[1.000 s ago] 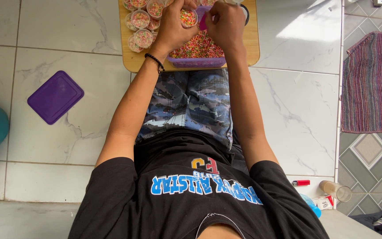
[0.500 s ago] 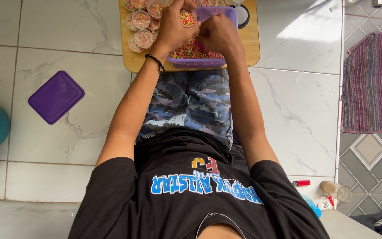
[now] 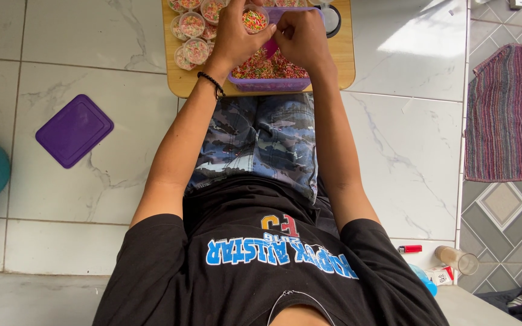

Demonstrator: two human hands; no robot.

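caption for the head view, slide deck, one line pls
Left hand holds a small cup of sprinkles over a purple tub; right hand alongside.

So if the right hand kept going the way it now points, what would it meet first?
Probably the small sprinkle-filled cup held by the left hand; the right hand points toward it, fingers nearly touching, though depth is unclear.

Small round clear plastic cup: filled with multicoloured sprinkles, upright, held above the tub's left end.

Rectangular purple plastic tub: open, holding loose multicoloured sprinkles, resting flat at the near edge of a wooden board on the tiled floor.
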